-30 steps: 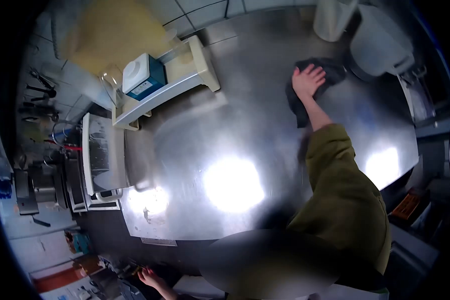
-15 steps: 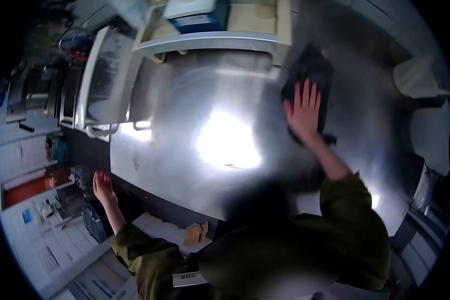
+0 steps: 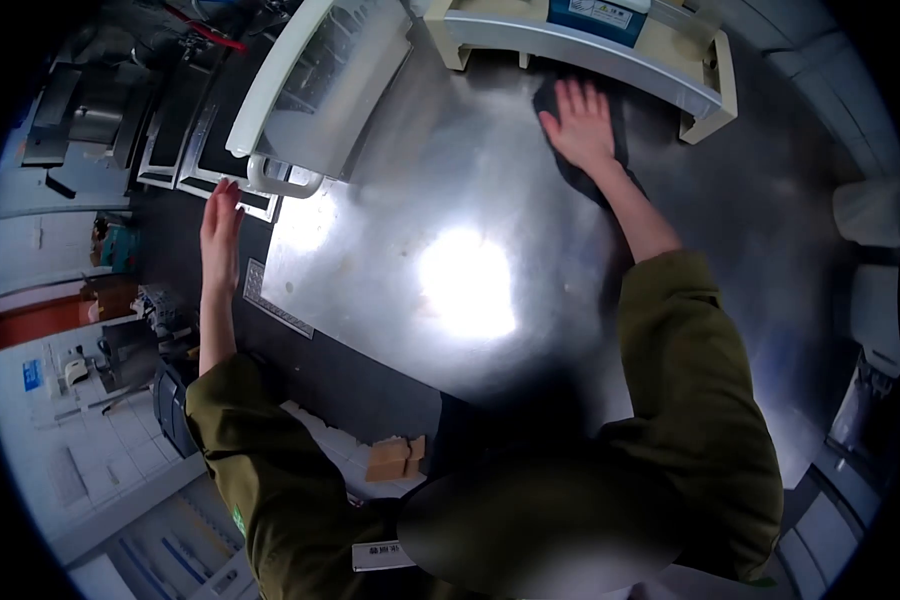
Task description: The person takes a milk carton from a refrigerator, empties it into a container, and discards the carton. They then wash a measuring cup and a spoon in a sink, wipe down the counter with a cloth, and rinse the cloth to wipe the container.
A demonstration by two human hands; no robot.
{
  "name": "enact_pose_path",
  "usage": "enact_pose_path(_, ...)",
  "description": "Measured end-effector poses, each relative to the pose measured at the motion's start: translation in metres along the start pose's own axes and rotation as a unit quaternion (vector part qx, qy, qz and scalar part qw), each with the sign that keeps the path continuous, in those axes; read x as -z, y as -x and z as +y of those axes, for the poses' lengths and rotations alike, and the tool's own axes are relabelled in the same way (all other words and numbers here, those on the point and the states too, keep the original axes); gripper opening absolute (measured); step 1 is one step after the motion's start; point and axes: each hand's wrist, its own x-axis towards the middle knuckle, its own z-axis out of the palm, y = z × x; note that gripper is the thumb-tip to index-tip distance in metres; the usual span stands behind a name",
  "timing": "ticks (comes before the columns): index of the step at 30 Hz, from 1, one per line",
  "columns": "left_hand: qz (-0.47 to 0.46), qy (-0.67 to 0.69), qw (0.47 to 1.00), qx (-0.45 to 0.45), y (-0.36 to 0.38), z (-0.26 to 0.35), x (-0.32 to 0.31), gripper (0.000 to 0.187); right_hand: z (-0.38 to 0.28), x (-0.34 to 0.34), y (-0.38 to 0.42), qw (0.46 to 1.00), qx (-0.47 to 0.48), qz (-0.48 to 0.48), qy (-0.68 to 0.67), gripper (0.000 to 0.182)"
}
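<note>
My right hand [image 3: 582, 128] lies flat with fingers spread on a dark cloth [image 3: 620, 118], which is pressed against the stainless steel tabletop [image 3: 370, 270] just in front of a beige stand [image 3: 610, 60]. My left hand [image 3: 222, 225] is raised beyond the table's left edge, fingers loosely stretched and holding nothing. Its fingertips are close to the white handle [image 3: 295, 183] of a clear bin with a white frame [image 3: 320, 90].
A blue and white box [image 3: 600, 18] rests on the beige stand. Dark metal equipment [image 3: 90, 110] stands at the far left. Torn brown cardboard [image 3: 395, 459] lies below the table's front edge. White containers [image 3: 870, 215] line the right side.
My right hand has slid the cloth forward across the tabletop, up to the beige stand. My left hand has risen towards the clear bin's handle. The whole view has shifted.
</note>
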Motion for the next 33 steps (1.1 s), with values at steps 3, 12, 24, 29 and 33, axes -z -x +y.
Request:
enact_pose_path(3, -0.070, -0.023, 0.997, -0.031, -0.024, -0.029, -0.008, 0.036, -0.064, 0.015, 0.026, 0.984, 0.164, 0.000, -0.063, 0.053)
enact_pose_path(12, -0.147, 0.267, 0.952, -0.006, -0.054, -0.049, -0.038, 0.028, -0.045, 0.145, 0.246, 0.992, -0.023, -0.086, -0.086, 0.050)
enact_pose_path(24, 0.081, 0.262, 0.960, -0.064, -0.007, -0.006, 0.045, 0.035, -0.104, 0.100, 0.219, 0.905, -0.391, -0.030, 0.169, 0.053)
enact_pose_path(29, 0.107, 0.292, 0.945, -0.097, 0.043, 0.027, 0.137, 0.013, -0.203, 0.026, 0.051, 0.976, -0.213, -0.014, 0.045, 0.059)
enact_pose_path(33, 0.136, 0.279, 0.936, -0.166, 0.083, 0.041, 0.207, 0.014, -0.278, 0.005, -0.030, 0.996, -0.034, -0.073, -0.037, 0.061)
